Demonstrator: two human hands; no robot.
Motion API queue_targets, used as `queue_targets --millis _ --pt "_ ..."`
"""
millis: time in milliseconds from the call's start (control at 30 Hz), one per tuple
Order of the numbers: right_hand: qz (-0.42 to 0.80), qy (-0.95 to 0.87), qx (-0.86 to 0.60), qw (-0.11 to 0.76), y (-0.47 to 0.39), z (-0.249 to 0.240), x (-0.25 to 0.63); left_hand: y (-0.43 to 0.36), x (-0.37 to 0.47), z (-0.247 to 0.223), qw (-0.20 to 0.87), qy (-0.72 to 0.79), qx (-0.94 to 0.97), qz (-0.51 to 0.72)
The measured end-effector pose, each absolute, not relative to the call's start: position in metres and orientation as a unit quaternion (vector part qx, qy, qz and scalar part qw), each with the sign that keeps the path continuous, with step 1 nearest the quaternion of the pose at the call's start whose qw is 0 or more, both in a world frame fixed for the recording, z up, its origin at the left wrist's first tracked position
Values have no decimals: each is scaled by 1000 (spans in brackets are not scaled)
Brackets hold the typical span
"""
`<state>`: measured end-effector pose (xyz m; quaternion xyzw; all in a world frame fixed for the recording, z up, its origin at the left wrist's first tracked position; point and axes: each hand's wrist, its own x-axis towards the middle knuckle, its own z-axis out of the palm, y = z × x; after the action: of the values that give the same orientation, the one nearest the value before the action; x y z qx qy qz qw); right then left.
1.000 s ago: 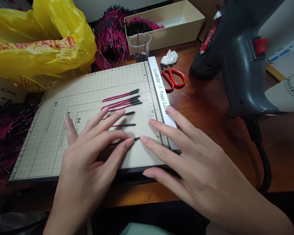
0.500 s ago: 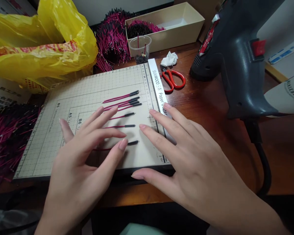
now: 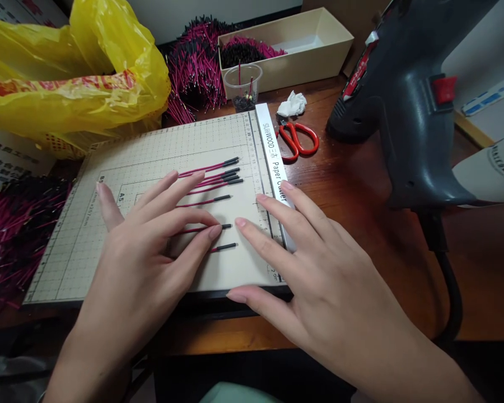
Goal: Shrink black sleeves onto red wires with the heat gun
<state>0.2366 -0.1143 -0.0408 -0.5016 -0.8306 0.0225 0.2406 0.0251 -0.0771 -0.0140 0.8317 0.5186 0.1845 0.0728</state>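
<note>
On the white strip [image 3: 273, 151] along the right side of the cutter board [image 3: 163, 145], we read "SUNWOOD 三木 Paper Cutter"; our right fingertips reach the strip by the last word. The board's printed grid shows "A5" and, partly covered, "B5", with ruler numbers near the strip.

Our left hand [image 3: 145, 252] grips the pinched wire [image 3: 227, 226], red with a black sleeved end, between thumb and index finger, low over the board. Our right hand [image 3: 331, 268] is open and empty, fingers spread, its index fingertip just beside that black end. The other wires [image 3: 222, 247] lie apart on the board, one nearer us and the rest farther off, black ends toward the strip.

Behind the board, the cream box [image 3: 306, 67] holds more red and black wires at its left end. In front of it, the clear cup [image 3: 242, 84] holds dark bits and a few upright pieces. The yellow bag [image 3: 79, 106] carries red print we can't make out.

Right of the strip, red-handled scissors [image 3: 296, 143] and crumpled tissue [image 3: 293, 104] rest on the counter [image 3: 311, 173], near the black heat gun [image 3: 415, 123].
</note>
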Motion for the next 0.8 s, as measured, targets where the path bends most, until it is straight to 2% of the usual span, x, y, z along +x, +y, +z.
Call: queue_targets --millis 800 --pt "36 -835 -498 232 -116 -40 237 -80 28 -13 104 538 810 209"
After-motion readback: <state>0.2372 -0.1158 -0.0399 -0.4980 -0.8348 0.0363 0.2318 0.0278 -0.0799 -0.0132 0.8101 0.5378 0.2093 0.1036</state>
